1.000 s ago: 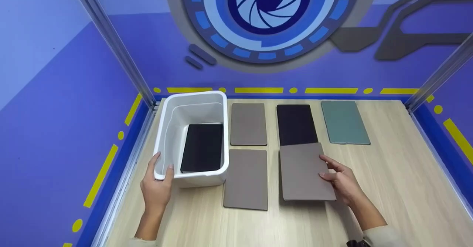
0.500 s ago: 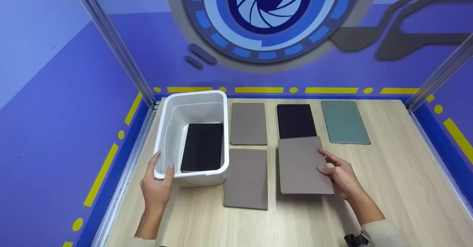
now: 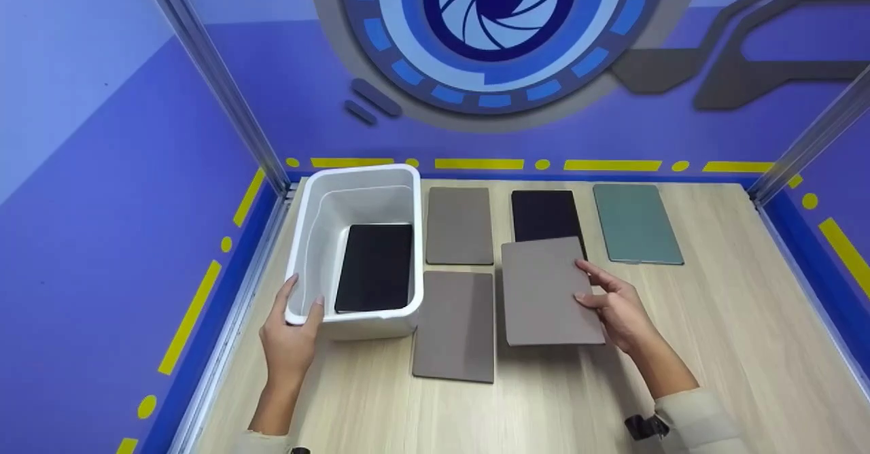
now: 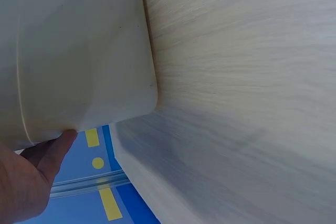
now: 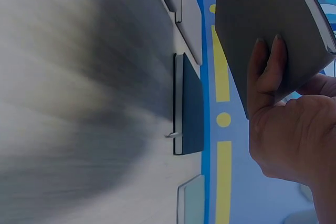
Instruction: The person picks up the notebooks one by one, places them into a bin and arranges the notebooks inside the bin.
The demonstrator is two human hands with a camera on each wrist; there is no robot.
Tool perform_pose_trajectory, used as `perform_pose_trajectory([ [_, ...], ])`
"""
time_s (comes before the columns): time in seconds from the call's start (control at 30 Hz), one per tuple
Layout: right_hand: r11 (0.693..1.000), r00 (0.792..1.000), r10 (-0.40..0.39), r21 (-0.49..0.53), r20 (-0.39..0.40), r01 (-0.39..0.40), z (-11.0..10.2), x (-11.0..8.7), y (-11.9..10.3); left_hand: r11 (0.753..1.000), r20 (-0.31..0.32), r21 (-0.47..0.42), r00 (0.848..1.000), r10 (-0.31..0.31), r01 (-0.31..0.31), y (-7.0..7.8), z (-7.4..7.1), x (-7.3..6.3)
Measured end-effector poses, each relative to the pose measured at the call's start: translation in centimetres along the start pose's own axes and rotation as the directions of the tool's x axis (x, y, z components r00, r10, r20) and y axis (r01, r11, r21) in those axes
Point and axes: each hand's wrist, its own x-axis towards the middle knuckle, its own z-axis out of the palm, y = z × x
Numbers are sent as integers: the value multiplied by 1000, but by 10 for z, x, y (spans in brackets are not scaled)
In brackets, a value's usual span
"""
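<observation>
My right hand (image 3: 622, 315) pinches a taupe notebook (image 3: 547, 291) by its right edge, holding it above the table. In the right wrist view, fingers (image 5: 270, 69) lie against the underside of the held notebook (image 5: 262, 19). The notebook partly hides a black notebook (image 3: 544, 215) lying behind it. My left hand (image 3: 289, 345) grips the near left corner of a white plastic bin (image 3: 370, 329). Inside the bin, a black notebook (image 3: 375, 267) lies flat on the bottom. In the left wrist view, fingers (image 4: 60, 153) press against the outer wall of the bin (image 4: 89, 51).
Two more taupe notebooks, one at the back (image 3: 459, 226) and one nearer (image 3: 454, 328), lie right beside the bin. A green notebook (image 3: 637, 223) is at the back right of the wooden table (image 3: 747, 318). Blue printed panels (image 3: 156, 168) stand around the table.
My right hand has carried the taupe notebook a little left and away from me, covering more of the black notebook behind it. The left hand stays at the bin's corner.
</observation>
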Motion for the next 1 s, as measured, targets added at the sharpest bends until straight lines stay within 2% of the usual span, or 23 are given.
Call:
perform_pose_trajectory([
  [0.3,1000,1000,-19,6,24,19,13,6,-10,1000,11,-4,1000,-9,9,0,0,0],
  [0.6,997,997,-50,56,57,47,36,16,-24,1000,-13,19,1000,-6,6,-4,-3,1],
  [1.0,984,989,-102,156,103,85,61,23,-44,999,26,2,999,-38,38,1,-2,0],
])
